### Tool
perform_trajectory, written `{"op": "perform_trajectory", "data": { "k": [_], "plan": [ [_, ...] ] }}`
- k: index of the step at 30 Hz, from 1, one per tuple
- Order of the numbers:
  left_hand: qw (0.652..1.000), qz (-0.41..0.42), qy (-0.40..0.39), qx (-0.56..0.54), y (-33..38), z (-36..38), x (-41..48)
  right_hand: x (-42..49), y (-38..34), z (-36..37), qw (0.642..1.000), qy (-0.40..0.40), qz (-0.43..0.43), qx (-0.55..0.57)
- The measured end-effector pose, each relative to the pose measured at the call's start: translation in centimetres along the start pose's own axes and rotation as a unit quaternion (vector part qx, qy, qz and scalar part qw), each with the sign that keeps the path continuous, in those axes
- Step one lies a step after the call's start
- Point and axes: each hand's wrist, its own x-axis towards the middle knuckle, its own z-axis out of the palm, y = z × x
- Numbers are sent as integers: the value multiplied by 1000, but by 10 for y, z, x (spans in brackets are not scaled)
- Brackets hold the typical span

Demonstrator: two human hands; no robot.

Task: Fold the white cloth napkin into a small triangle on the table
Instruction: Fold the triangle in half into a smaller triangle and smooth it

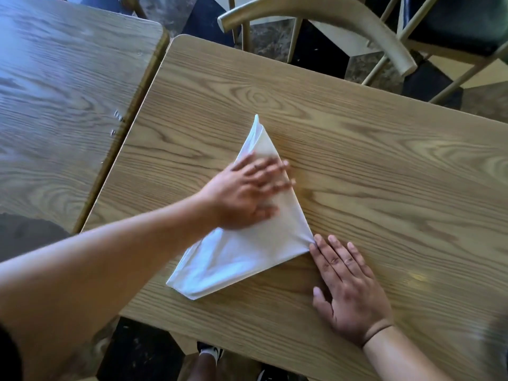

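Observation:
The white cloth napkin [233, 257] lies on the wooden table [371, 160] folded into a triangle, one tip pointing away from me and another at the near left. My left hand [247, 191] lies flat on the middle of the napkin, fingers spread, blurred by motion. My right hand [349, 287] rests flat on the table beside the napkin's right corner, its fingertips touching that corner. Neither hand grips anything.
A second wooden table [63, 92] stands close on the left, a narrow gap between the two. A curved wooden chair back [330, 20] and chair frames stand beyond the far edge. A foot in a shoe [211, 353] shows below the near edge.

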Motion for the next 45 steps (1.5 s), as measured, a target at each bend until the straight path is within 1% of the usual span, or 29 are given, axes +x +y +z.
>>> {"op": "perform_trajectory", "data": {
  "k": [2,4,8,11,13,15,16,17,19,20,21,24,27,29,31,35,38,45],
  "plan": [
    [995,-96,10,-2,-31,-10,20,0,0,0,1000,0,0,5],
    [987,-162,17,-13,-45,-15,37,0,1,0,1000,4,-1,13],
    [984,-175,22,-11,-46,-15,45,1,0,-1,1000,5,-5,16],
    [983,-183,7,-28,-46,-17,45,2,-1,-1,1000,10,-5,18],
    [976,-215,4,-32,-36,-22,47,1,-1,-2,1000,14,-7,22],
    [966,-253,47,-36,-13,-27,49,2,0,-3,1000,14,-10,24],
    [962,-255,80,-52,6,-28,49,1,-1,-2,1000,10,-11,22],
    [962,-236,111,-77,28,-28,48,0,-1,-2,1000,8,-12,19],
    [968,-166,140,-126,76,-22,46,1,-1,-2,1000,6,-8,14],
    [970,-144,137,-141,99,-17,44,2,0,-2,1000,7,-8,9],
    [970,-141,127,-152,118,-10,39,2,0,-1,1000,8,-9,4],
    [966,-181,91,-162,145,12,7,2,1,-1,1000,10,-11,5],
    [977,-168,83,-102,133,26,-37,2,0,-1,1000,7,-10,-2],
    [978,-178,76,-74,114,29,-69,1,-1,-1,1000,13,-6,1],
    [973,-215,61,-55,94,31,-104,1,-2,0,1000,15,-2,6],
    [950,-307,47,-40,68,26,-163,1,-2,0,1000,17,1,10],
    [940,-335,45,-48,66,21,-170,1,-3,0,1000,19,-2,10],
    [936,-339,58,-73,69,15,-168,0,-8,-5,999,35,1,30]
  ]
}}
